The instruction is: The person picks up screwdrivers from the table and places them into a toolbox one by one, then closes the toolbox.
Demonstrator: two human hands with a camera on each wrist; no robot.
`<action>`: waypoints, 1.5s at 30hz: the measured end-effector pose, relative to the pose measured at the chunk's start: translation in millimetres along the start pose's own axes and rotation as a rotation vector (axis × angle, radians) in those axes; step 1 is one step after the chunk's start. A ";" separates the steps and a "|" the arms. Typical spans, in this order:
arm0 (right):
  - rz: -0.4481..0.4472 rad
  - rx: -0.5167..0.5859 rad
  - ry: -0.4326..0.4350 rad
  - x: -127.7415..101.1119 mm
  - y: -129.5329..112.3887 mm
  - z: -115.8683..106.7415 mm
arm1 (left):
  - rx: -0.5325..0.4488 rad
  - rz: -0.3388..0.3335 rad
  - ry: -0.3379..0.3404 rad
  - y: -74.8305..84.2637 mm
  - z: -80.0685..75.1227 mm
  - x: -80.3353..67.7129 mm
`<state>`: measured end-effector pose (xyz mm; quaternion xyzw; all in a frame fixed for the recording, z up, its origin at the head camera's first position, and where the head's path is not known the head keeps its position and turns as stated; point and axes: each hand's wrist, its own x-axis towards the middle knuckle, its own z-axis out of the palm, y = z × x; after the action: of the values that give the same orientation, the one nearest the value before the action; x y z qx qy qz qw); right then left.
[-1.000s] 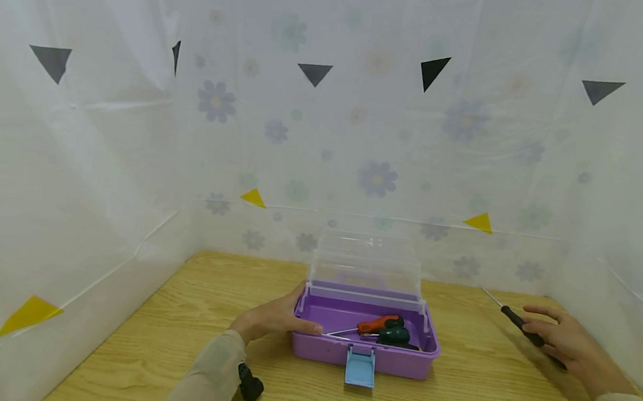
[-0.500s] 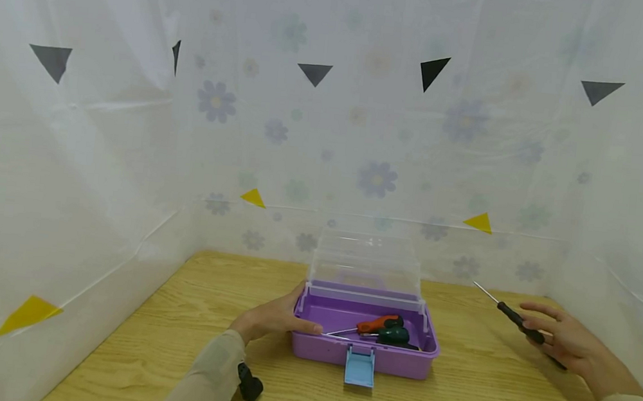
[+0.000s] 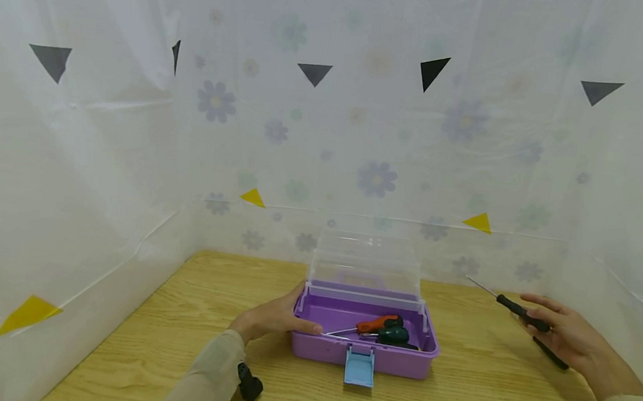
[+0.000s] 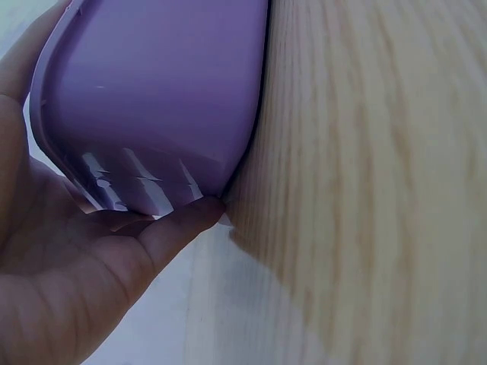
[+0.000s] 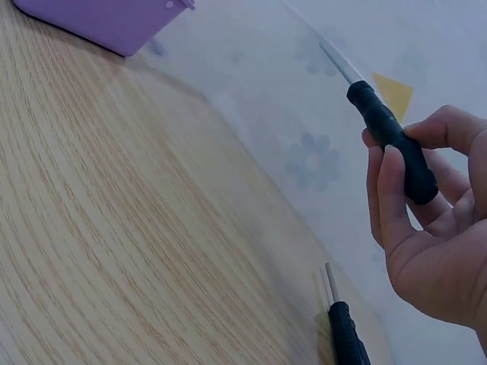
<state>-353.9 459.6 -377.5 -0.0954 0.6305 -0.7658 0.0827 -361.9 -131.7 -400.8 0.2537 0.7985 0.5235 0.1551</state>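
Note:
A purple toolbox (image 3: 319, 350) stands on the wooden table, its clear lid (image 3: 368, 263) tipped back. My left hand (image 3: 269, 320) grips the box's left end, thumb over the rim and fingers along the outer wall (image 4: 160, 99). Inside lie an orange-and-black screwdriver (image 3: 379, 323) and a green-handled one (image 3: 394, 335), plus a dark handle partly hidden behind the front wall. On the right, my right hand (image 3: 572, 341) pinches a black-handled screwdriver (image 5: 392, 137) between thumb and fingers, raised off the table with its tip pointing up and away. Below that hand another black-handled screwdriver (image 5: 348, 334) lies on the table.
A light blue latch (image 3: 360, 367) hangs down from the box's front. White flowered sheeting (image 3: 380, 135) rises behind the table and on both sides. Bare wood (image 3: 472, 383) lies between the box and my right hand.
My right hand has lifted the black-handled screwdriver from the table, and its tip has swung up and left. The second screwdriver shows more beneath it. My left hand and the toolbox have stayed put.

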 end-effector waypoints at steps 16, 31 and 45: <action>-0.065 0.313 -0.252 2.7 -3.2 7.3 | 0.007 0.005 0.010 1.6 0.1 -0.7; -0.088 0.327 -0.348 16.2 -10.8 32.4 | 0.001 0.013 0.003 0.2 0.3 0.9; -0.077 0.194 -0.243 30.0 -16.4 72.0 | 0.012 0.000 0.013 2.2 0.7 -1.1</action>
<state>-365.0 386.9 -346.7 -0.2032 0.5348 -0.8085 0.1380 -360.1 -131.2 -399.1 0.2513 0.8026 0.5203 0.1484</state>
